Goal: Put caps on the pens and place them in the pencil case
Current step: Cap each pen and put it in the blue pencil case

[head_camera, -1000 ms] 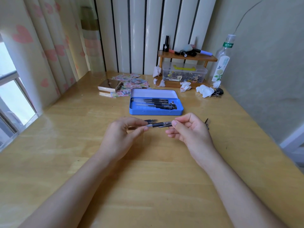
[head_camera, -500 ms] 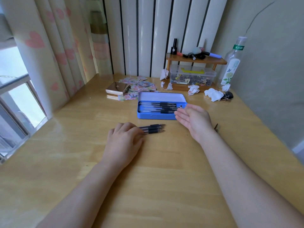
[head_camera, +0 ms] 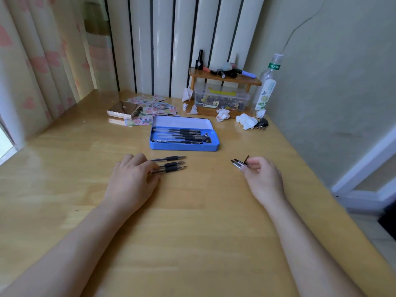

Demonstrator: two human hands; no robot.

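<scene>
Left of centre, our left hand (head_camera: 132, 181) lies palm down on the pale wooden table (head_camera: 192, 232), fingers loosely spread over the rear ends of three uncapped black-grip pens (head_camera: 171, 165), gripping none. Above them, mid-frame, sits the open blue metal pencil case (head_camera: 184, 145) holding several capped black pens (head_camera: 182, 135). Right of centre, our right hand (head_camera: 262, 177) pinches the black pen caps (head_camera: 240, 163) between thumb and fingertips, just above the table.

Case (head_camera: 184, 146) at frame centre, pens (head_camera: 182, 136) inside; three pens (head_camera: 171, 165) below-left of it on table (head_camera: 192, 232); caps (head_camera: 240, 163) lower right.
</scene>
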